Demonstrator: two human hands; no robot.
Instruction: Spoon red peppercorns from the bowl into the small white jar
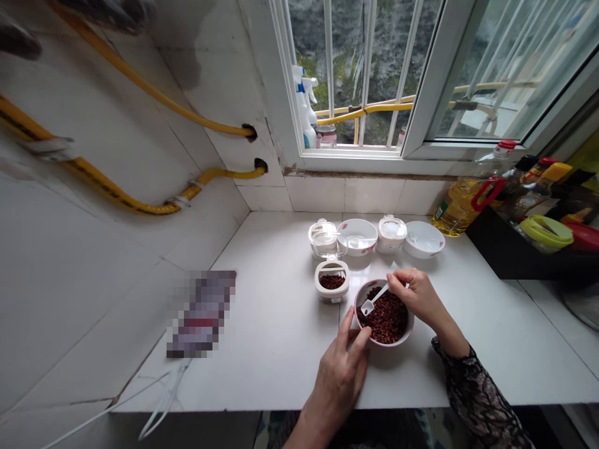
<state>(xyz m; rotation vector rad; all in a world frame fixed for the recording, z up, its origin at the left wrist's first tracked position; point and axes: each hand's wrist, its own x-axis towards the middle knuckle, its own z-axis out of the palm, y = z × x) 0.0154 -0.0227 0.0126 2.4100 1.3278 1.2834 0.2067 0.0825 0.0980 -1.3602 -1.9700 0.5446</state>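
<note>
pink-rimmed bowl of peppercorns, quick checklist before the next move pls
1. Spoon in hand: ok, the right hand pinches a small white plastic spoon, its scoop over the dark red peppercorns.
2. Bowl steadied: ok, the left hand has its fingers at the white pink-rimmed ceramic bowl.
3. Square white plastic container open: ok, dark red peppercorns show inside.
4. Sleeve away from bowl: ok, the black patterned sleeve sits apart from it.
5. Rear white plastic containers contents: cannot tell from this view.
</note>
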